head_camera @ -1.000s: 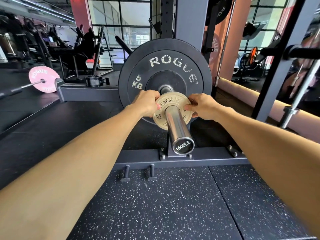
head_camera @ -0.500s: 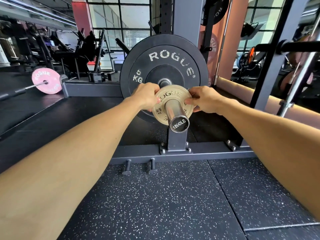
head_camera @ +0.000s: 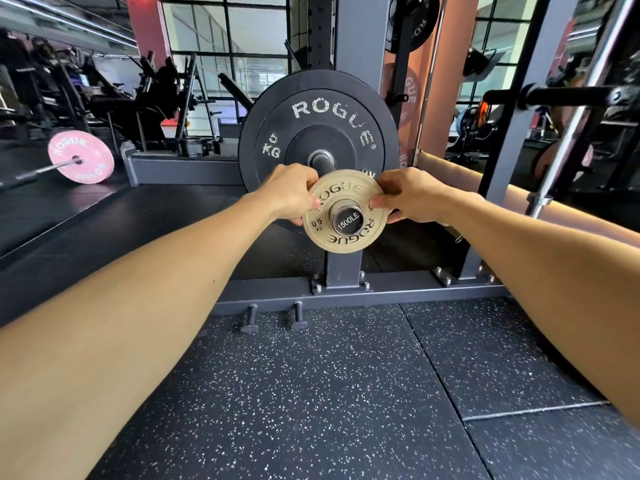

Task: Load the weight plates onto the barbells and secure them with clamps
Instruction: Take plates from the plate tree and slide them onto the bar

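A small tan 0.5 kg change plate (head_camera: pixel 341 197) marked ROGUE sits at the very end of the steel barbell sleeve (head_camera: pixel 349 221), whose black end cap reads 1500LE. My left hand (head_camera: pixel 291 194) grips the plate's left rim and my right hand (head_camera: pixel 407 195) grips its right rim. Farther along the sleeve, a black 5 kg ROGUE bumper plate (head_camera: pixel 325 112) is loaded. No clamp is visible.
The grey rack upright (head_camera: pixel 358 39) and its base crossbar (head_camera: pixel 391 289) with two pegs stand just behind the sleeve. A pink plate (head_camera: pixel 81 157) on another bar lies at the far left. Speckled black rubber flooring (head_camera: pixel 311 393) lies below my arms.
The small tan plate has slid outward along the sleeve, from near the black plate to the sleeve's end. Both hands kept hold of its rim and came toward me.
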